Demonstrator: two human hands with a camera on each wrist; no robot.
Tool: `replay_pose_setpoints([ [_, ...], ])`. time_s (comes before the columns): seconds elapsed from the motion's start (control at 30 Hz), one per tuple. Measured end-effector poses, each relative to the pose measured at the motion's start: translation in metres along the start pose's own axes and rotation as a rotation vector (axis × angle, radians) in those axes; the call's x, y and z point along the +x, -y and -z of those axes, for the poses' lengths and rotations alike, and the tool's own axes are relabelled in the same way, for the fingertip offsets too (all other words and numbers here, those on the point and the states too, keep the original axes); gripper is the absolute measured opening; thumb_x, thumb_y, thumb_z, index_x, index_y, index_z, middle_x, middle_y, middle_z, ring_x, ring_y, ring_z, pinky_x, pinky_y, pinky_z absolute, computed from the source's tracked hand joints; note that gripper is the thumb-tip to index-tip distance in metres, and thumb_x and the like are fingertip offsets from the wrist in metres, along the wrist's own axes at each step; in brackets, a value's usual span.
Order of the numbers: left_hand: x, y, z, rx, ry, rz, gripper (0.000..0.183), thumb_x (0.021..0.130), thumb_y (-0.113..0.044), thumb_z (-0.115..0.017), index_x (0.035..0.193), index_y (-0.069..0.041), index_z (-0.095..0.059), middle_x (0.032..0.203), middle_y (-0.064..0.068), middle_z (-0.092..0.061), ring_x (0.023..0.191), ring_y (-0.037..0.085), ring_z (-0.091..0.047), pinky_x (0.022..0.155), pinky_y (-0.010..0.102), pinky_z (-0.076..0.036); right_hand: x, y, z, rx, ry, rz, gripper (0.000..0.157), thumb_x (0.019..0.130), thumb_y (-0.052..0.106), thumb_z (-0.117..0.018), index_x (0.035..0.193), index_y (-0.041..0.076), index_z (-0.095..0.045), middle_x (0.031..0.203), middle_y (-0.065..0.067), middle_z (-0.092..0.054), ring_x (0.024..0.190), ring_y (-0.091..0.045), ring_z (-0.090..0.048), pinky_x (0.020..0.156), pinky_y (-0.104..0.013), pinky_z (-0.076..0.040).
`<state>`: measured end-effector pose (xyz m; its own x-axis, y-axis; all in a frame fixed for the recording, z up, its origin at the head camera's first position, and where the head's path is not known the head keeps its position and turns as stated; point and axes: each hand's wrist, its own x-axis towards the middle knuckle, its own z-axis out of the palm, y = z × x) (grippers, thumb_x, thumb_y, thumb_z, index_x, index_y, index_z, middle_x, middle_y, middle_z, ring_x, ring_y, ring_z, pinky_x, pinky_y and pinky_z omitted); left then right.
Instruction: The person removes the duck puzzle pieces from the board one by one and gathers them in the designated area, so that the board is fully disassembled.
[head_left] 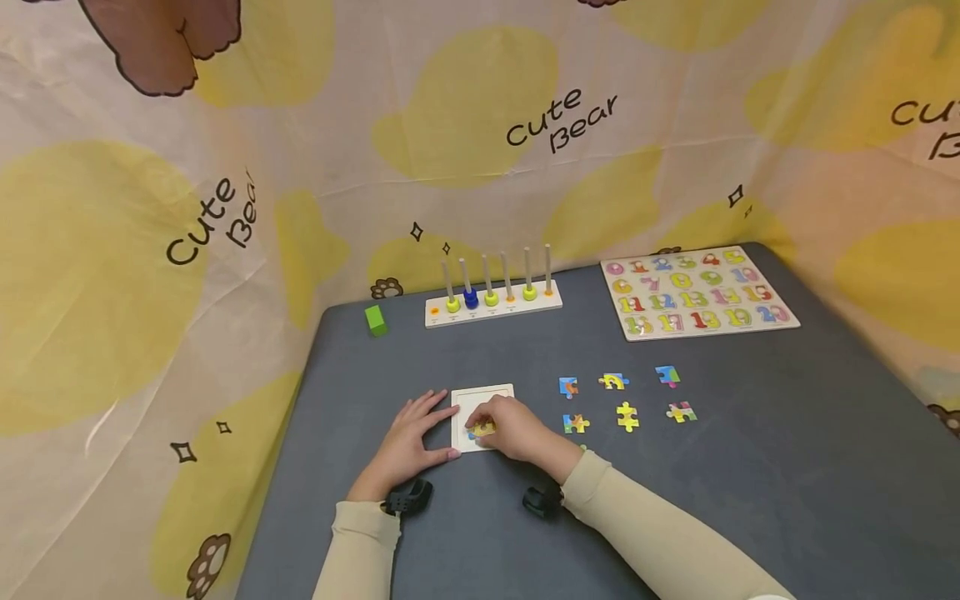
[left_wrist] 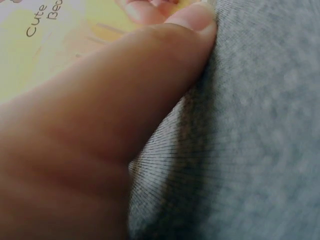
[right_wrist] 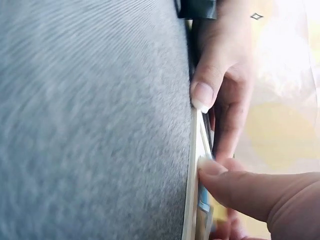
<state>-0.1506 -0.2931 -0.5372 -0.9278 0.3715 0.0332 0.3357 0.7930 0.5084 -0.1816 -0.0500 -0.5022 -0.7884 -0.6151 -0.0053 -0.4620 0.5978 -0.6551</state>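
Note:
A small white square puzzle tray [head_left: 468, 400] lies flat on the table. My left hand [head_left: 408, 437] is spread at its left side, with thumb and index fingertip touching the edge. Over the tray, my right hand [head_left: 517, 429] pinches a yellow and blue jigsaw piece [head_left: 482, 429], held low at the tray's surface. In the right wrist view, the right thumb [right_wrist: 235, 187] is against the blue part of a piece [right_wrist: 203, 197], just above the tray's rim. Fingers partly cover the piece, so I cannot tell whether it lies flat. The left wrist view mostly shows the left thumb [left_wrist: 135, 75].
Several loose jigsaw pieces [head_left: 627, 417] lie right of the tray, one partly hidden by the right wrist. Behind stand a peg counting stand [head_left: 492, 310] with rings, a green block [head_left: 376, 321] and a number board [head_left: 637, 329]. A printed cloth [head_left: 465, 108] encloses the grey table [head_left: 480, 542].

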Motion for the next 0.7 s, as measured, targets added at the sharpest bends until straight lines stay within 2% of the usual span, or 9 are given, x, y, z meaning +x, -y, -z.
replay_pose_setpoints([
  [0.2,0.000,0.000,0.000,-0.001,0.001,-0.002,0.076,0.086,-0.043,-0.087,0.152,-0.021,-0.058,0.168,0.005,-0.036,0.158,0.032,-0.021,0.126,0.061,-0.009,0.000,0.001,-0.002,0.041,0.000,-0.038,0.024,0.087,0.002,-0.084,0.108,0.013,-0.080,0.090,0.003,-0.063,0.084,-0.015,-0.058,0.081,-0.035,-0.053],
  [0.47,0.002,0.000,0.000,0.007,-0.004,-0.009,0.076,0.086,-0.042,-0.088,0.152,-0.020,-0.058,0.168,0.007,-0.036,0.158,0.032,-0.021,0.126,0.061,-0.010,-0.009,-0.004,-0.002,0.050,-0.080,0.029,0.013,0.090,0.005,-0.082,0.096,0.016,-0.080,0.084,0.007,-0.064,0.077,-0.010,-0.059,0.075,-0.033,-0.052],
  [0.6,0.001,0.000,0.000,0.012,-0.011,-0.011,0.075,0.085,-0.043,-0.088,0.151,-0.020,-0.060,0.167,0.007,-0.037,0.158,0.033,-0.023,0.126,0.061,-0.011,-0.017,-0.007,0.001,0.130,-0.122,0.077,0.012,0.092,0.006,-0.080,0.099,0.015,-0.080,0.089,0.008,-0.067,0.082,-0.008,-0.061,0.079,-0.031,-0.054],
  [0.7,0.001,-0.001,0.001,0.005,-0.009,-0.011,0.075,0.085,-0.044,-0.087,0.151,-0.021,-0.060,0.167,0.007,-0.038,0.158,0.034,-0.023,0.126,0.062,-0.010,-0.025,-0.008,0.013,0.239,-0.135,0.092,0.014,0.094,0.006,-0.078,0.105,0.015,-0.080,0.095,0.008,-0.068,0.088,-0.008,-0.064,0.082,-0.030,-0.057],
])
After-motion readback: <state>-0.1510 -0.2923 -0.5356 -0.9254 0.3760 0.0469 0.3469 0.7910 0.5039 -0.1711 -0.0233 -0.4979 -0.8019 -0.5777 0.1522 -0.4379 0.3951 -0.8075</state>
